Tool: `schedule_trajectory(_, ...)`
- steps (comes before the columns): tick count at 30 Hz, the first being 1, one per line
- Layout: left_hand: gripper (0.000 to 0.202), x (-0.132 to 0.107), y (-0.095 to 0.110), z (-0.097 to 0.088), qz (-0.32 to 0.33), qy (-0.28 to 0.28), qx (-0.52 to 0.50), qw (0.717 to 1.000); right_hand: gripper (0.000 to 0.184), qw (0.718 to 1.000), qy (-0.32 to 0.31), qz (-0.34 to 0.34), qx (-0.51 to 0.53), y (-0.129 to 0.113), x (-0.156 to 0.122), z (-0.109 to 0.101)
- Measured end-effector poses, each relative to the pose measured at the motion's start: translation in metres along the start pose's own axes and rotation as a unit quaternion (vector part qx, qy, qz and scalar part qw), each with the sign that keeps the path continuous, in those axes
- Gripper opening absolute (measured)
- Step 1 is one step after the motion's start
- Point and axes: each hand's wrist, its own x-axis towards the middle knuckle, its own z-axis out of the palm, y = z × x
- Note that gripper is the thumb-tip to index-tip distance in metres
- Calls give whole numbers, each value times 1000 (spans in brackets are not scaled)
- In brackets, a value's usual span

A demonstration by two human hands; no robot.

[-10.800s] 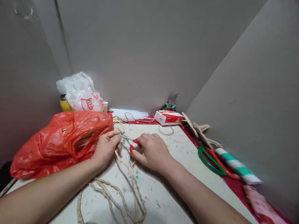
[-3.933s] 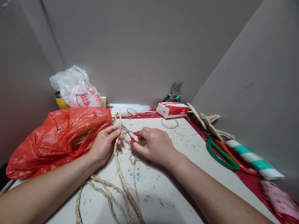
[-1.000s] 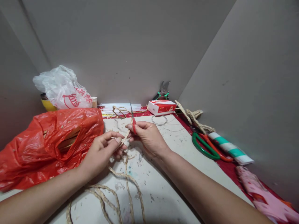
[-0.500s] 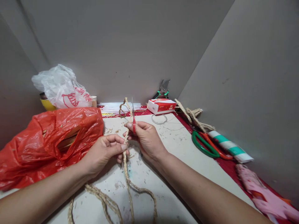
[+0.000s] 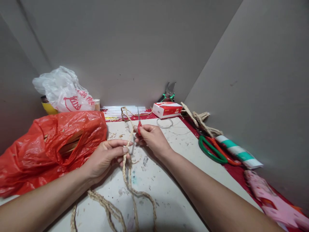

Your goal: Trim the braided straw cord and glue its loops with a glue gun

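Two bare hands are working close together over a pale, speckled board [image 5: 169,206], right in front of where I am standing. The left hand [image 5: 109,154] is pinching a braided straw-coloured cord [image 5: 124,169] between thumb and fingers. The cord is rising past that grip into a bend beyond the hands, and below it is trailing down the board in a loose curve. More braided strands [image 5: 106,203] are lying near the left forearm.

The right hand [image 5: 154,137] is grasping small red-handled scissors [image 5: 139,125], the blades pointing upward. Its fingertips are coming right beside the cord; whether they are gripping it too, I cannot tell.

To the left, a red plastic bag [image 5: 82,124] is sitting with pale brown pieces showing through its opening, and a white plastic bag [image 5: 60,87] is standing behind it. Beyond the hands, a red-and-white box [image 5: 167,110] is resting near the wall, with a wire ring [image 5: 164,128] lying just before it.
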Motion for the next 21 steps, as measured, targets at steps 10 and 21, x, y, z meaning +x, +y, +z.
schedule_trajectory(10, 27, 15, 2, -12, 100, 134, -27, 986, 23, 771, -11, -277, -573, -11, -19, -6)
schedule_trajectory(21, 24, 16, 0, -12, 137, 158, 41, 977, 31, 680, -42, -304, -666, -13, -26, -2)
